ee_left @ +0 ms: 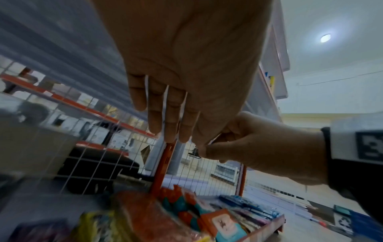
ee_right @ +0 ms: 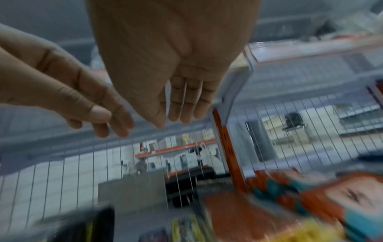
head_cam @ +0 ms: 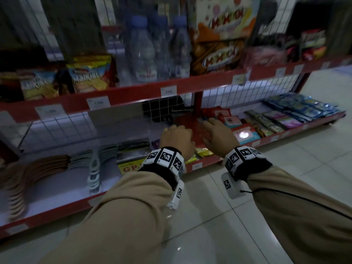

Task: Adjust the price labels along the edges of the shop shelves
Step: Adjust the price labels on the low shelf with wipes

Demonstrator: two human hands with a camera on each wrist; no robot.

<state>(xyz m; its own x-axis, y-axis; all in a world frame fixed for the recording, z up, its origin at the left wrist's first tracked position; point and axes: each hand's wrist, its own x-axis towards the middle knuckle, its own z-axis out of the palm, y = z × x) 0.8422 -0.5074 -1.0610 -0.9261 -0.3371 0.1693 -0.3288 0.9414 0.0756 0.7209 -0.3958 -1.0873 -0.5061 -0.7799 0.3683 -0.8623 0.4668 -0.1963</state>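
Observation:
White price labels sit on the red front edge of the upper shelf (head_cam: 133, 93): one (head_cam: 168, 91) just above my hands, two more (head_cam: 98, 102) (head_cam: 50, 110) to the left, another (head_cam: 239, 78) to the right. The lower shelf's edge carries small labels (head_cam: 197, 165) (head_cam: 255, 143) too. My left hand (head_cam: 176, 137) (ee_left: 170, 117) and right hand (head_cam: 217, 133) (ee_right: 182, 104) hover side by side, palms down, over the lower shelf near the red upright post (head_cam: 198, 102). Both have relaxed fingers and hold nothing. Neither touches a label.
Water bottles (head_cam: 142, 48), snack bags (head_cam: 89, 75) and a biscuit box (head_cam: 221, 35) fill the upper shelf. Packets (head_cam: 285, 116) and wooden hangers (head_cam: 38, 168) lie on the lower shelf before a wire grid back (head_cam: 62, 128). Tiled floor (head_cam: 228, 216) spreads below and right.

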